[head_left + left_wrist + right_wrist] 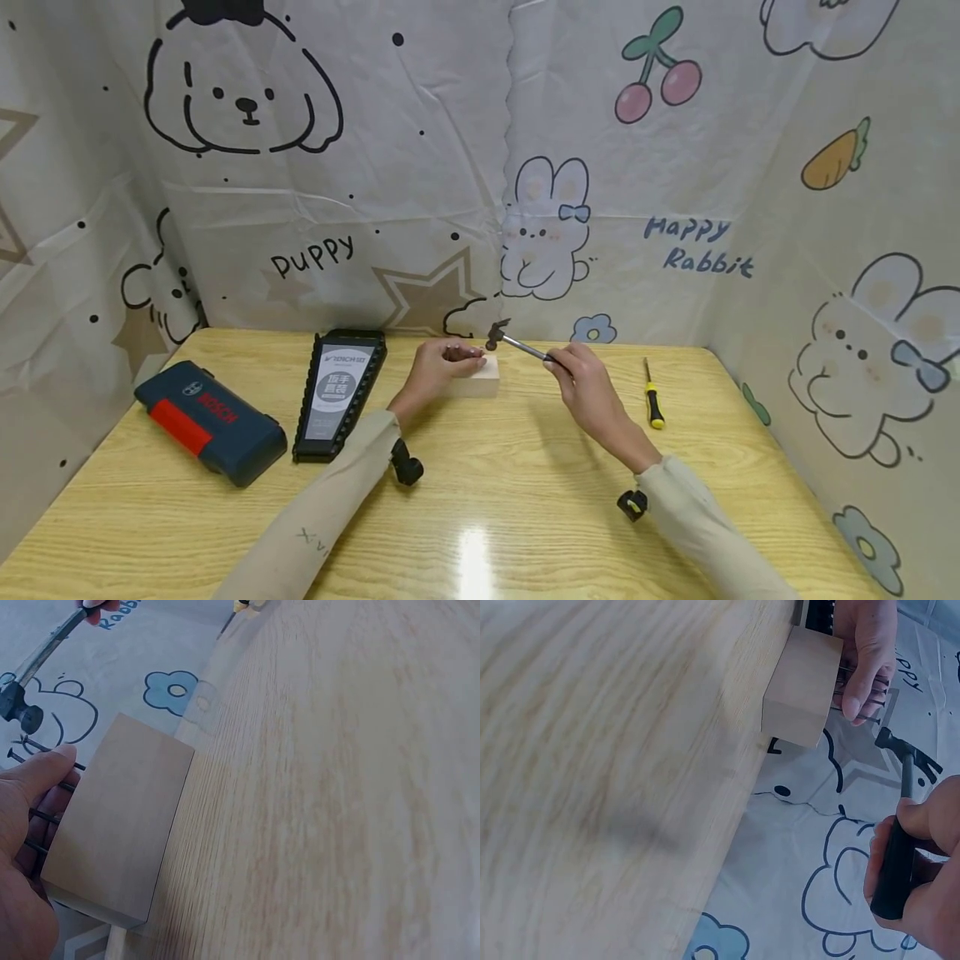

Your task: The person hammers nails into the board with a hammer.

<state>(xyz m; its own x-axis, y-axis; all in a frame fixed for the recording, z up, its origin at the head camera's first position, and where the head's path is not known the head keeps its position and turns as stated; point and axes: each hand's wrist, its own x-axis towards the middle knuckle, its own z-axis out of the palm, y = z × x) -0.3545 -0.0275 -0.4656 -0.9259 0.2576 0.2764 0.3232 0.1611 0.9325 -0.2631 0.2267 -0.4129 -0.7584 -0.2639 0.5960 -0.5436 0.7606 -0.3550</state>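
Observation:
A pale wooden block (476, 386) lies on the table with several dark nails (45, 817) standing up from its top face. My left hand (441, 368) is at the block, its thumb and fingers pinching a nail at the end nearer the hammer. In my right hand (592, 393) is a small claw hammer (523, 346), gripped by its black handle (894, 881). The hammer's head (909, 752) hangs just above the nail heads, apart from them in the right wrist view. Left fingers partly hide the nails in the head view.
A dark blue and red Bosch case (213, 423) and a black wrench-set holder (339, 396) lie left of the block. A yellow-black screwdriver (653, 400) lies to the right. Printed cloth (420, 192) hangs behind the wooden table (480, 492).

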